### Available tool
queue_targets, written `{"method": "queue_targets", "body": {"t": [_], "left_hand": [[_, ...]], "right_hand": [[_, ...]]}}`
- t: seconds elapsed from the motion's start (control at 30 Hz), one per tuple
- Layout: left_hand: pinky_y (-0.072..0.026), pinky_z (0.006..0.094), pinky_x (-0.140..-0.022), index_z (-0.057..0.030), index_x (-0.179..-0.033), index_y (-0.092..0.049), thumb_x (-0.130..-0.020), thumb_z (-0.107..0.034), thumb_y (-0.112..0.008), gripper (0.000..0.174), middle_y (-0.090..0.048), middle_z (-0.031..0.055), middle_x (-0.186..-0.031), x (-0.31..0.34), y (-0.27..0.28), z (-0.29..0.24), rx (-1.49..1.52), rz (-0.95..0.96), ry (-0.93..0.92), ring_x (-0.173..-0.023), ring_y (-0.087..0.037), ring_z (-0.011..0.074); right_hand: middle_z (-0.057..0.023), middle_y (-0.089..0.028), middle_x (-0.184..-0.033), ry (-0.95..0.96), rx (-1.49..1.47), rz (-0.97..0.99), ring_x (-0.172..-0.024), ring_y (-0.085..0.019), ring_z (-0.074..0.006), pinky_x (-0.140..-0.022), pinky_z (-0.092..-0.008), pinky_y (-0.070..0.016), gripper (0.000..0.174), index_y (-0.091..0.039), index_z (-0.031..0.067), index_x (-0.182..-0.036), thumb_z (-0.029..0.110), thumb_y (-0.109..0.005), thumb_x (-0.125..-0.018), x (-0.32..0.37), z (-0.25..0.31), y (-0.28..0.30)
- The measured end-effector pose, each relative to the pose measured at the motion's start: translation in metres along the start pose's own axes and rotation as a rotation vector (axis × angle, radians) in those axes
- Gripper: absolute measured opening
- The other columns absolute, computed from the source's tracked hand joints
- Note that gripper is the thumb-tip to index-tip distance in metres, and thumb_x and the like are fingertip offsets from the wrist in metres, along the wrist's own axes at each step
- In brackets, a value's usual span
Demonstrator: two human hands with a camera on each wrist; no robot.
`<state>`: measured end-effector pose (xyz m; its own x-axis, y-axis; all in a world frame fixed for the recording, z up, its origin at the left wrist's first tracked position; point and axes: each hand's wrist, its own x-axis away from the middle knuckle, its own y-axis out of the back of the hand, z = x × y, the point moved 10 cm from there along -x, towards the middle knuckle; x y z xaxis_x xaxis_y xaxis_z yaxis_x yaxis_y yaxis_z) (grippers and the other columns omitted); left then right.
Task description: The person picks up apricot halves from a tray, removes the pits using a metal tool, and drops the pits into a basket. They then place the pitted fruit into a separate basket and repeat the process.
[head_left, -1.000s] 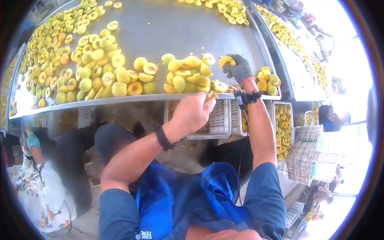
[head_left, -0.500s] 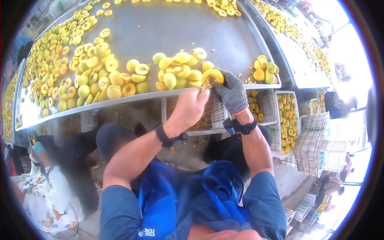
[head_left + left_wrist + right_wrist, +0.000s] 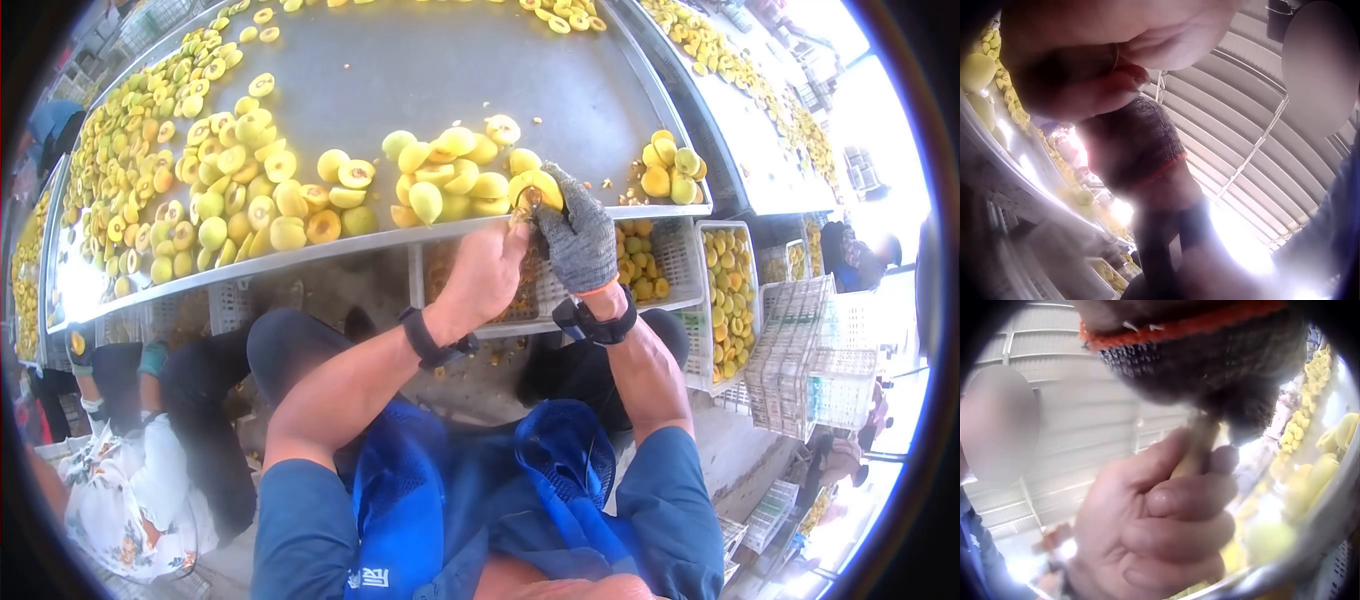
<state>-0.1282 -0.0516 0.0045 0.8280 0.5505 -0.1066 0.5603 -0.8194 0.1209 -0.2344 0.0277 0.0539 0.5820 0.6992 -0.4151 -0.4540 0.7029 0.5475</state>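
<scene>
In the head view my bare left hand [image 3: 484,275] grips a small tool [image 3: 524,210] at the table's front edge. Its fingers [image 3: 1179,534] are curled round a pale handle [image 3: 1192,453] in the right wrist view. My gloved right hand [image 3: 580,242] holds a yellow fruit half [image 3: 541,186], cut face up, and the tool's end meets its brown centre. The left wrist view has the bare hand [image 3: 1110,44] close up, with the grey glove [image 3: 1141,140] behind it. A pile of yellow fruit halves [image 3: 462,178] lies just left of the held half.
Many more halves [image 3: 130,170] cover the left of the metal table [image 3: 420,75]. A small pile [image 3: 683,165] and brown bits lie at right. Below the front edge stand crates, one full of fruit [image 3: 730,300]. Another person [image 3: 140,480] sits at far left.
The gloved hand came down and left from the table with the fruit half, meeting the tool in the bare hand. Over the last half second both hands stay together, almost unmoved.
</scene>
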Motion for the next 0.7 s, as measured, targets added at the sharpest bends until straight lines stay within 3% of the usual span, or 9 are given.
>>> {"method": "queue_targets", "body": {"t": [0.1, 0.2, 0.3, 0.5, 0.6, 0.7], "left_hand": [[-0.0385, 0.0341, -0.05, 0.0004, -0.091, -0.056, -0.111, -0.026, -0.045, 0.035, -0.048, 0.0026, -0.058, -0.003, -0.004, 0.001, 0.019, 0.017, -0.05, -0.051, -0.043, 0.0138], [-0.035, 0.0315, -0.042, -0.0019, -0.092, -0.055, -0.112, -0.029, -0.043, 0.035, -0.046, -0.0002, -0.057, 0.004, -0.014, 0.014, 0.238, 0.13, 0.263, -0.042, -0.041, 0.0119], [-0.0305, 0.0296, -0.035, -0.0033, -0.092, -0.054, -0.112, -0.031, -0.043, 0.035, -0.044, -0.002, -0.056, 0.011, -0.018, 0.012, 0.392, 0.224, 0.412, -0.037, -0.038, 0.0102], [-0.0312, 0.028, -0.037, -0.0029, -0.095, -0.054, -0.111, -0.036, -0.044, 0.038, -0.04, -0.0008, -0.058, 0.021, -0.028, 0.017, 0.573, 0.28, 0.572, -0.042, -0.036, 0.0097], [-0.0315, 0.0274, -0.038, -0.0034, -0.096, -0.055, -0.11, -0.037, -0.044, 0.038, -0.041, -0.0007, -0.061, 0.025, -0.029, 0.017, 0.634, 0.328, 0.658, -0.044, -0.036, 0.0088], [-0.0316, 0.0269, -0.039, -0.0035, -0.097, -0.055, -0.11, -0.039, -0.045, 0.039, -0.042, -0.0009, -0.062, 0.029, -0.034, 0.02, 0.714, 0.348, 0.723, -0.045, -0.036, 0.0084]], "right_hand": [[-0.0206, -0.072, -0.109, -0.064, -0.035, 0.001, -0.097, -0.071, -0.0322, -0.087, -0.0388, -0.0546, 0.04, -0.062, -0.0002, -0.133, 0.013, -0.068, -0.096, 0.002, -0.006, -0.001], [-0.0198, -0.072, -0.11, -0.062, -0.003, 0.002, -0.097, -0.071, -0.0313, -0.087, -0.0386, -0.0545, 0.04, -0.063, 0.0009, -0.133, 0.013, -0.068, -0.095, -0.001, -0.005, -0.001], [-0.0195, -0.073, -0.109, -0.065, -0.046, 0.038, -0.096, -0.072, -0.032, -0.085, -0.0385, -0.0548, 0.038, -0.064, 0.0031, -0.132, 0.013, -0.069, -0.095, -0.003, -0.006, 0.002], [-0.017, -0.074, -0.111, -0.031, 0.023, 0.198, -0.097, -0.072, -0.0245, -0.088, -0.0354, -0.0557, 0.042, -0.064, 0.0023, -0.134, 0.015, -0.072, -0.095, -0.005, -0.024, -0.001], [-0.0187, -0.074, -0.109, -0.036, 0.025, 0.25, -0.097, -0.072, -0.0356, -0.083, -0.0405, -0.0559, 0.038, -0.067, 0.0067, -0.128, 0.021, -0.071, -0.094, -0.01, -0.027, 0.001], [-0.0184, -0.074, -0.108, -0.06, -0.001, 0.261, -0.095, -0.072, -0.0356, -0.083, -0.0402, -0.0559, 0.037, -0.068, 0.0062, -0.127, 0.021, -0.072, -0.093, -0.01, -0.02, 0.004]]}}
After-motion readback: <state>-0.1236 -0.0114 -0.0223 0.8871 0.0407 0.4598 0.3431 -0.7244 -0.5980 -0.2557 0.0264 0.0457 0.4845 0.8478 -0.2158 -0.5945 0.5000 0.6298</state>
